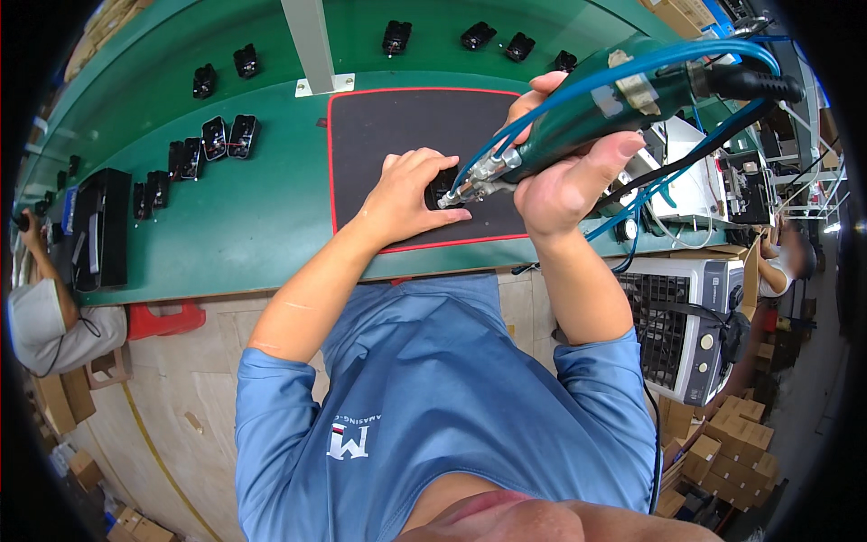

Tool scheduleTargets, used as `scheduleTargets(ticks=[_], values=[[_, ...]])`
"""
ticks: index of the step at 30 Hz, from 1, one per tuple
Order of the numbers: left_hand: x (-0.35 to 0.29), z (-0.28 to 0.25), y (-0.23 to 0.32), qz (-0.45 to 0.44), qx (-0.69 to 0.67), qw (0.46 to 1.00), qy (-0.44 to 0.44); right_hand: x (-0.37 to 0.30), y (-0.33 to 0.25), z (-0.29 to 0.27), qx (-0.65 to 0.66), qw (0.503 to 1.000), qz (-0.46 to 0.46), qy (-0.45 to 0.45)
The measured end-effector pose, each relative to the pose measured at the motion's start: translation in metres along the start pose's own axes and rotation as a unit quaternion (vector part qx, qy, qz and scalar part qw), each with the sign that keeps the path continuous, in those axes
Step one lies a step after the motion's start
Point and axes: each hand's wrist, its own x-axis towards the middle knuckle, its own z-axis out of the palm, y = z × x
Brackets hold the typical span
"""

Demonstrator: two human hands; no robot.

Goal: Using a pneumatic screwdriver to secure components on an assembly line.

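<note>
My right hand [562,191] is wrapped round a thick dark green power screwdriver [587,116], with a black cable and blue air hoses running off its back end. Its metal nose slants down to the left and meets a small black plastic housing [438,191]. That housing lies on a black mat [375,135] with a red border. My left hand [408,200] grips it from the left, thumb on the near side and fingers on the far side. Fingers and the screwdriver nose hide most of the housing.
Similar black housings [242,135] stand in groups on the green bench [271,208], with others [396,38] along its back. A metal post [310,45] rises behind the mat. At left is a black bin [104,226]; at right, an air cooler [673,325]. Co-workers sit on both sides.
</note>
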Motion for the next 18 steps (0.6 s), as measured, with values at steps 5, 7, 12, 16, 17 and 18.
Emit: scheduleTargets(ticks=[5,7,12,16,17,18], values=[[-0.001,0.001,-0.001,0.017,0.011,1.000,0.007,0.000,0.000,0.000,-0.003,1.000,0.010,0.011],[0.001,0.000,0.002,0.013,0.020,1.000,-0.001,0.001,-0.004,0.000,-0.051,0.998,0.008,0.027],[0.001,0.000,0.004,0.015,0.044,0.999,0.007,0.007,-0.015,0.001,0.022,0.999,0.040,0.005],[0.001,-0.001,0.006,0.016,0.049,0.999,-0.008,0.015,-0.024,0.001,0.002,1.000,0.014,-0.009],[0.000,0.000,0.006,0.021,0.052,0.998,-0.007,0.016,-0.024,0.002,0.003,1.000,0.012,-0.009],[0.001,0.000,0.006,0.006,0.044,0.999,-0.012,0.018,-0.025,0.003,0.000,1.000,0.003,-0.003]])
